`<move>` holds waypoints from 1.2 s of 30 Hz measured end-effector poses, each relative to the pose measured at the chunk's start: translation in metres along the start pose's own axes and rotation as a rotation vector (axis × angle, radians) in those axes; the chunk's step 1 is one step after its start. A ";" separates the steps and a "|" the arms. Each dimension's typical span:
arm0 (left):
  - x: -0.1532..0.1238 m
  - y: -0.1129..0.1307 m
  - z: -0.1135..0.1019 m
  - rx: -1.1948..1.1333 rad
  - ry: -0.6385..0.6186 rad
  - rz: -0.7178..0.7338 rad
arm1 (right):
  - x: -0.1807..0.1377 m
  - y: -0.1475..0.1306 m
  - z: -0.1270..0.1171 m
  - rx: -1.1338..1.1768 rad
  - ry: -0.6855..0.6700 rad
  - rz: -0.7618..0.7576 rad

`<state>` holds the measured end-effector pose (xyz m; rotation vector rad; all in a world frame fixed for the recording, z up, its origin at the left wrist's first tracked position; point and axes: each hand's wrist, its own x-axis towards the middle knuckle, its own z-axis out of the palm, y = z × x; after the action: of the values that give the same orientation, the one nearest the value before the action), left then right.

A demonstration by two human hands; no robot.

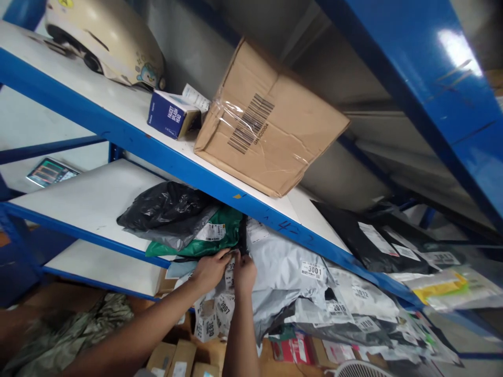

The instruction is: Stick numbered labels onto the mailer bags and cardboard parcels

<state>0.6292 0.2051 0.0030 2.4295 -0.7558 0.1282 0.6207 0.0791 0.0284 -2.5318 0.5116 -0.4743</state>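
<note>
Both my hands reach into the middle shelf of a blue metal rack. My left hand (210,269) has its fingers curled on the edge of a green mailer bag (220,233) with a white label. My right hand (244,271) pinches a thin black object (243,235) standing upright between the parcels; I cannot make out what it is. Grey poly mailers (283,267) with numbered stickers such as 3001 lie just right of my hands. A black plastic bag (161,207) lies left of the green one.
The upper shelf (118,112) carries a taped cardboard box (267,123), a small blue box (170,115) and a cream helmet (106,39). More labelled mailers (365,309) spill to the right. Cardboard boxes (176,358) sit below. A blue upright (424,68) crosses the top right.
</note>
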 end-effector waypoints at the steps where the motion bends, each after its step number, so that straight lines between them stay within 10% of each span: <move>1: 0.001 0.002 0.004 0.002 -0.017 -0.017 | -0.001 0.002 -0.001 0.014 0.000 0.003; 11: -0.001 0.006 0.022 -0.036 -0.016 -0.051 | -0.034 0.045 -0.018 0.557 -0.160 0.222; 15: -0.013 0.003 0.010 -0.256 0.227 -0.182 | -0.043 0.020 -0.031 0.814 -0.352 0.113; 24: 0.018 -0.009 -0.004 -0.586 0.203 -0.455 | 0.018 -0.024 0.003 -0.111 -0.073 -0.109; 36: 0.027 0.011 -0.009 -0.186 -0.059 -0.345 | 0.014 -0.003 -0.002 0.015 -0.068 -0.084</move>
<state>0.6466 0.1892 0.0226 2.3518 -0.3461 -0.1430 0.6326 0.0747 0.0353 -2.5532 0.3770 -0.4196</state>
